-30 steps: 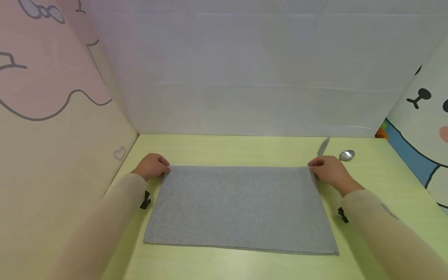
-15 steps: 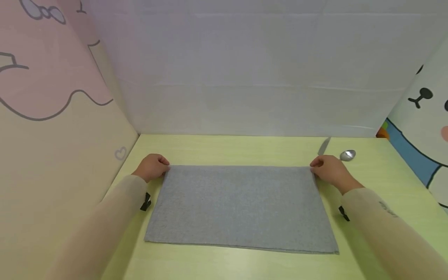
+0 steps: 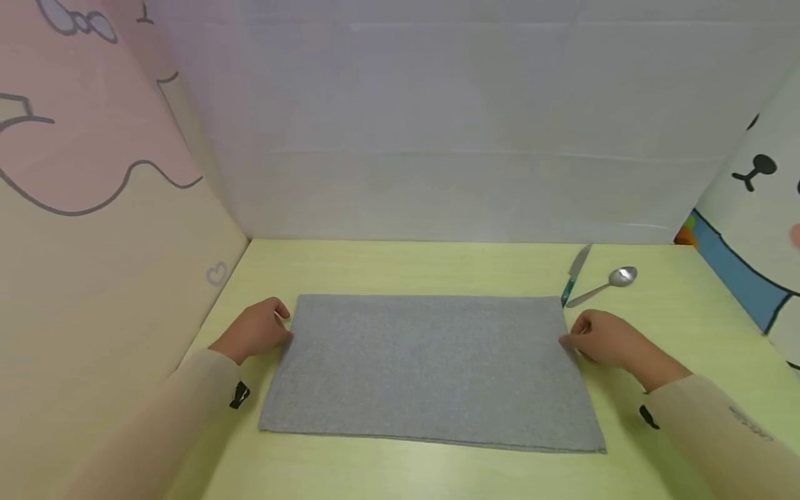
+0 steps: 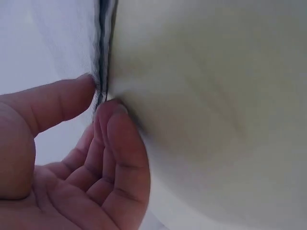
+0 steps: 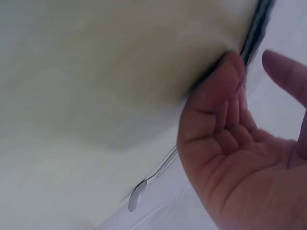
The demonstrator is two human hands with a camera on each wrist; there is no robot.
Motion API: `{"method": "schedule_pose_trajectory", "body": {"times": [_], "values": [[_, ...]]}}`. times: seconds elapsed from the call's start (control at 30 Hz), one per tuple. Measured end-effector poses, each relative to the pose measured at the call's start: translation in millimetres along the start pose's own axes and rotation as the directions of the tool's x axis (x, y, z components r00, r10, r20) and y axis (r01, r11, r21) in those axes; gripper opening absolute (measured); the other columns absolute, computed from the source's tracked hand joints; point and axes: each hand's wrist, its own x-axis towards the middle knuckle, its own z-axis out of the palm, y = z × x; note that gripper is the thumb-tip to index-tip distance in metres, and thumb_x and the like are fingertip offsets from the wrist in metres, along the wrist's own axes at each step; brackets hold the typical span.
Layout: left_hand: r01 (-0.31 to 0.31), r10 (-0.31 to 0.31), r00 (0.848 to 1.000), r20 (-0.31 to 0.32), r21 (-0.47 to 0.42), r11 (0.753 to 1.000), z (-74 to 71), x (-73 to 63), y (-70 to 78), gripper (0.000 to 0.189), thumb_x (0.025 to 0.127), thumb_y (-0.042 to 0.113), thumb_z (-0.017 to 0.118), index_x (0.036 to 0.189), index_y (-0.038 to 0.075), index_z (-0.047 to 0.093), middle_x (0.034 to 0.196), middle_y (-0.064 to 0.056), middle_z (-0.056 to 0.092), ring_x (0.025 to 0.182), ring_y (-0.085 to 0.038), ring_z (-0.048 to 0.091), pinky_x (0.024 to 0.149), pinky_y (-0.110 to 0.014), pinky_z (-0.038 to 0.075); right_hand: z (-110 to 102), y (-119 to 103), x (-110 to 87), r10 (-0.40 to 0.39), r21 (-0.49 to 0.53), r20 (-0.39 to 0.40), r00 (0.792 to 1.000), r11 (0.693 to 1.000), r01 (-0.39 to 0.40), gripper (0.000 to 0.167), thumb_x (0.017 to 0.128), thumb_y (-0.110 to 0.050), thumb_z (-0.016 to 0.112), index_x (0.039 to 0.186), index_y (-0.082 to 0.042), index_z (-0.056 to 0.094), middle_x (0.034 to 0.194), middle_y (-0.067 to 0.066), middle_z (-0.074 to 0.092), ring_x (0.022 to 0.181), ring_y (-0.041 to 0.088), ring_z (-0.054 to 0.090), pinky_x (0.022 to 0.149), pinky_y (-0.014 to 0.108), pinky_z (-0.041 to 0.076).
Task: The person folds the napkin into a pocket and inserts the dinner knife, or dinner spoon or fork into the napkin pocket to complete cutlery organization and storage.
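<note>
A grey cloth (image 3: pixel 425 371) lies flat in a wide rectangle, its side edge showing stacked layers in the left wrist view. At its left side is my left hand (image 3: pixel 255 330), thumb tip against the layered edge (image 4: pixel 102 52) and curled fingers just beside it, with a gap between thumb and fingers. My right hand (image 3: pixel 609 344) is at the opposite side. In the right wrist view its thumb (image 5: pixel 285 72) is spread away from the bent fingers (image 5: pixel 216 91), whose tips are right at the cloth's edge. Neither hand pinches the cloth.
Beyond the cloth's far right corner lie a knife (image 3: pixel 576 271) with a green handle and a metal spoon (image 3: pixel 621 276), side by side. They rest on a pale yellow-green table (image 3: pixel 400 267). A white wall (image 3: pixel 400 139) rises behind, with cartoon-printed panels (image 3: pixel 106 278) at the sides.
Both hands have let go of the cloth's far corners and moved down its sides toward me. The knife's handle and the spoon's handle have come into view. The cloth stays in place.
</note>
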Motion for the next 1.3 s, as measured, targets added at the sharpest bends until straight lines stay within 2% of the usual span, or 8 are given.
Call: {"method": "schedule_pose_trajectory", "body": {"times": [0.13, 0.27, 0.43, 0.57, 0.8, 1.03, 1.13, 1.3], "values": [[-0.016, 0.012, 0.998, 0.058, 0.073, 0.997, 3.3, -16.2, -0.9, 0.021, 0.090, 0.019, 0.077, 0.089, 0.005, 0.061, 0.078, -0.006, 0.061, 0.069, -0.021, 0.056, 0.062, -0.036, 0.046, 10.4, 2.6, -22.3, -0.039, -0.028, 0.026, 0.999, 0.999, 0.039, 0.028, 0.099, -0.028, 0.069, 0.081, -0.009, 0.058, 0.072, 0.000, 0.052, 0.067, 0.018, 0.049, 0.059, 0.033, 0.039], [-0.021, 0.002, 0.988, 0.152, 0.127, 0.992, 6.4, -37.9, -0.8, 0.029, 0.088, 0.021, 0.078, 0.070, 0.009, 0.059, 0.057, 0.000, 0.051, 0.054, -0.016, 0.048, 0.056, -0.032, 0.041, 17.6, 4.1, -46.0, -0.036, -0.030, 0.095, 0.995, 0.999, 0.039, 0.032, 0.100, -0.027, 0.068, 0.075, -0.012, 0.054, 0.067, -0.002, 0.047, 0.062, 0.016, 0.045, 0.056, 0.030, 0.036], [0.003, -0.036, 0.969, 0.246, 0.133, 0.991, 12.5, -70.0, 1.0, 0.043, 0.088, 0.020, 0.080, 0.056, 0.011, 0.053, 0.047, 0.004, 0.042, 0.044, -0.012, 0.039, 0.048, -0.027, 0.039, 24.7, 9.3, -69.9, -0.073, 0.020, 0.185, 0.980, 0.997, 0.070, 0.036, 0.100, -0.022, 0.068, 0.070, -0.014, 0.050, 0.062, -0.004, 0.041, 0.057, 0.011, 0.040, 0.055, 0.027, 0.033], [0.033, -0.059, 0.958, 0.282, 0.095, 0.995, 17.0, -84.4, -0.7, 0.044, 0.087, 0.017, 0.080, 0.054, 0.010, 0.052, 0.046, 0.003, 0.044, 0.042, -0.011, 0.039, 0.045, -0.024, 0.039, 30.5, 11.9, -79.7, -0.108, 0.092, 0.223, 0.969, 0.992, 0.089, 0.034, 0.099, -0.021, 0.069, 0.072, -0.013, 0.051, 0.063, -0.004, 0.040, 0.057, 0.010, 0.040, 0.054, 0.027, 0.032], [-0.018, -0.001, 0.972, 0.235, 0.079, 0.997, 22.1, -86.8, -10.0, 0.039, 0.084, 0.012, 0.080, 0.056, 0.010, 0.053, 0.046, 0.004, 0.045, 0.044, -0.012, 0.040, 0.048, -0.027, 0.037, 36.6, 16.3, -86.3, -0.116, 0.145, 0.230, 0.966, 0.986, 0.084, 0.033, 0.099, -0.020, 0.069, 0.073, -0.012, 0.051, 0.064, -0.003, 0.042, 0.057, 0.009, 0.041, 0.053, 0.027, 0.032], [-0.027, 0.018, 0.970, 0.243, 0.036, 0.999, 22.1, -88.3, -15.9, 0.034, 0.081, 0.009, 0.075, 0.058, 0.012, 0.050, 0.048, 0.004, 0.045, 0.046, -0.011, 0.039, 0.049, -0.027, 0.034, 36.6, 23.2, -92.8, -0.132, 0.268, 0.252, 0.959, 0.961, 0.062, 0.033, 0.103, -0.020, 0.064, 0.075, -0.010, 0.050, 0.062, -0.002, 0.043, 0.054, 0.009, 0.041, 0.051, 0.028, 0.034], [-0.024, 0.015, 0.968, 0.251, 0.030, 0.999, 21.8, -89.3, -15.7, 0.033, 0.080, 0.008, 0.073, 0.057, 0.012, 0.050, 0.047, 0.004, 0.045, 0.045, -0.012, 0.039, 0.048, -0.026, 0.033, 37.6, 24.2, -93.9, -0.130, 0.252, 0.241, 0.962, 0.965, 0.067, 0.030, 0.102, -0.020, 0.065, 0.076, -0.009, 0.053, 0.064, -0.001, 0.045, 0.055, 0.009, 0.042, 0.052, 0.027, 0.034], [-0.034, 0.009, 0.970, 0.243, 0.099, 0.995, 25.6, -85.6, -15.3, 0.033, 0.076, 0.007, 0.072, 0.053, 0.013, 0.049, 0.044, 0.005, 0.042, 0.042, -0.010, 0.035, 0.046, -0.025, 0.031, 42.8, 22.1, -95.0, -0.112, 0.145, 0.172, 0.979, 0.986, 0.087, 0.027, 0.098, -0.022, 0.070, 0.079, -0.010, 0.056, 0.069, -0.002, 0.049, 0.059, 0.009, 0.044, 0.054, 0.026, 0.035]]}}
